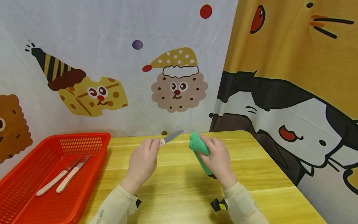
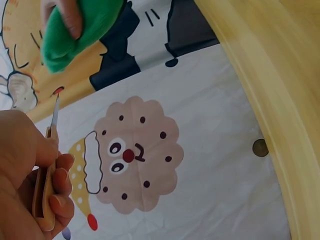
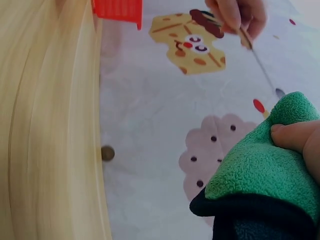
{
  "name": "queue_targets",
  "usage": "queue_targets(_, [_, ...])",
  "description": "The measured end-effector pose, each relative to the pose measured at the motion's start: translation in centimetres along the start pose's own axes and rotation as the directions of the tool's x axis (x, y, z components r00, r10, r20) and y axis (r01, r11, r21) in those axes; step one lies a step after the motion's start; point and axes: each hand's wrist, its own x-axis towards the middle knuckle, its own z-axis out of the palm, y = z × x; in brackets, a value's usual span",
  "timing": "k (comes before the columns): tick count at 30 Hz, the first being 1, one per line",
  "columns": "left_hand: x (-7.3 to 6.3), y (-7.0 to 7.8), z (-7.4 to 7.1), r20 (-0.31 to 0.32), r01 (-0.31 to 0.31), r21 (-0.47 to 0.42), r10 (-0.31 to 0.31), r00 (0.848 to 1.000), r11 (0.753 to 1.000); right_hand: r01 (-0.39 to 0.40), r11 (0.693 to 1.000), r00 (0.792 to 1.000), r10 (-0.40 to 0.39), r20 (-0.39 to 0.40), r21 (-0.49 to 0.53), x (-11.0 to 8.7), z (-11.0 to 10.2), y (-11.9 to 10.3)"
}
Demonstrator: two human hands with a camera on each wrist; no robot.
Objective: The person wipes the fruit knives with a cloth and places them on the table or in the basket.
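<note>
My left hand (image 1: pixel 143 161) grips a folding knife (image 1: pixel 172 137) by its pale handle, the blade out and pointing right over the table. In the left wrist view the slotted handle (image 2: pixel 46 195) of that knife lies between thumb and curled fingers. To the right, my right hand (image 1: pixel 218 157) holds a bunched green cloth (image 1: pixel 199 144) with a dark edge, its thumb pressing on the fabric in the right wrist view. A gap separates the cloth from the blade. Two more knives with pale handles (image 1: pixel 67 179) lie side by side in the red basket (image 1: pixel 104 146).
The red plastic basket stands at the left of the wooden table (image 1: pixel 179 199). Behind the table hangs a white curtain (image 1: pixel 112 25) with cartoon prints, and an orange one (image 1: pixel 293 56) hangs at the right, along the table's edge.
</note>
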Motion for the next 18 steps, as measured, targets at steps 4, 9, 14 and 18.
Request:
queue_targets(4, [-0.2,0.4,0.6,0.002,0.004,0.029,-0.004,1.000,1.000,0.038,0.999,0.999,-0.038,-0.019,0.038,0.1,0.3,-1.1])
queue_targets(9, [-0.2,1.0,1.1,-0.016,0.013,0.040,-0.013,1.000,0.999,0.076,0.995,0.996,-0.072,-0.054,0.069,0.3,0.5,-2.5])
queue_targets(14, [0.0,1.4,1.3,-0.045,0.034,0.047,-0.032,0.998,0.998,0.107,0.990,0.993,-0.101,-0.067,0.094,0.7,0.8,-3.8])
queue_targets(18, [0.1,1.7,1.6,-0.053,0.029,0.052,-0.026,0.998,0.998,0.132,0.986,0.990,-0.125,-0.072,0.103,0.9,1.2,-4.7])
